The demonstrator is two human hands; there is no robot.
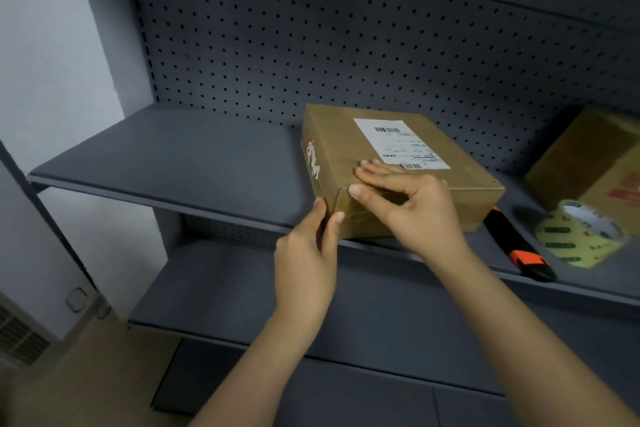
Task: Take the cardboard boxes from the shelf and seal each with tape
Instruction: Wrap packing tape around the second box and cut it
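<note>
A person's left hand (308, 253) pinches the near left corner of a cardboard box (367, 149), thumb on the front face and fingers on the left side. The right hand (415, 208) lies over the box's front top edge, its fingers flat on the lid and its thumb pressed against the front face, not closed around anything.

The box sits flat at centre frame on a dark grey shelf (166, 156), its near edge at the shelf's front lip. It carries one white shipping label (398, 142) with barcodes on top and red markings on its left side.

Two boxes are in view: a second cardboard box (588, 156) stands at the right edge of the frame, farther back on the same shelf and apart from the first. Just in front of it rests one roll of tape (581, 236), yellowish with green print. Between the roll and the first box lies one orange and black utility knife (519, 250), pointing toward the shelf's front edge.

A perforated back panel (311, 28) fills the upper frame. A lower shelf (225, 288) runs beneath the hands, and a pale wall (41, 45) occupies the left.
</note>
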